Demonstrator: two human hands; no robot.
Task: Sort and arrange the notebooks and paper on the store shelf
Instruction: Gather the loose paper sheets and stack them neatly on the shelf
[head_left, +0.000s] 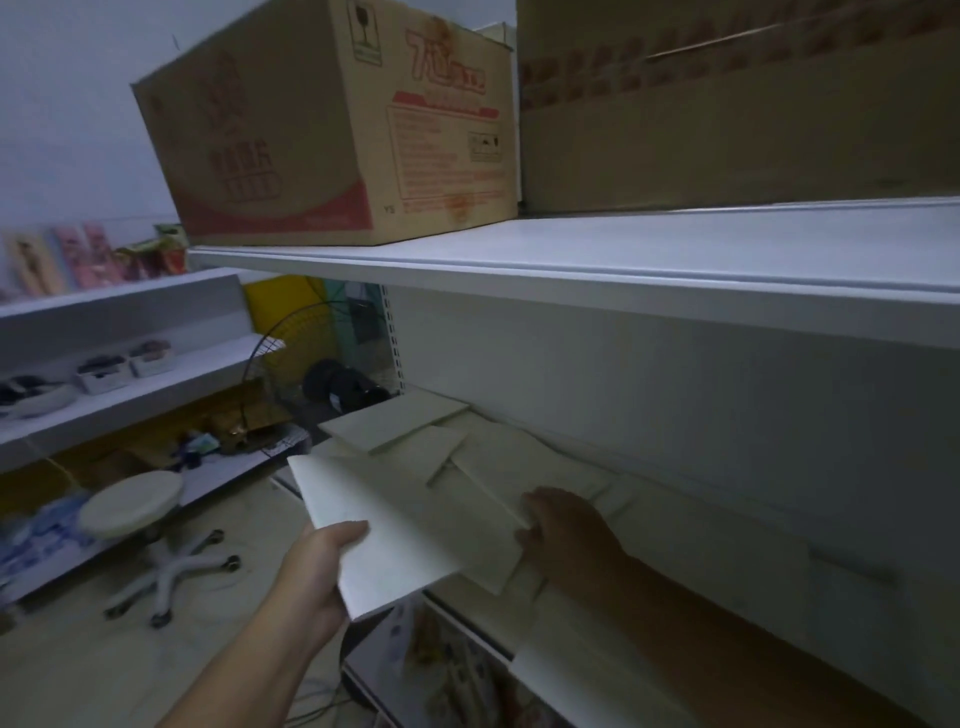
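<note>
Far left: a round stool (132, 506) stands on the floor, near a side rack of small goods.
Left hand (322, 571): raised in front of the shelf, thumb on top and fingers curled under a white booklet (374, 535), which it holds by its near corner, clear of the shelf edge.
Above: a cardboard box (322, 130) sits on the upper shelf (571, 275).
Middle: loose notebooks (405, 421) lie on the store shelf (727, 540), overlapping at odd angles, not squared into a stack.
Right hand (566, 535): reaching over the shelf in deep shadow, fingers curled narrowly at the edge of a pale notebook (493, 499) lying there. It seems to pinch that edge, though the dim light makes this uncertain.
Right: the shelf surface beyond the hand holds more pale sheets, hard to make out.
Progress: early, by my judgement. One item is in hand and another is being gathered. The scattered pile has yet to be sorted, squared up and set in order.
</note>
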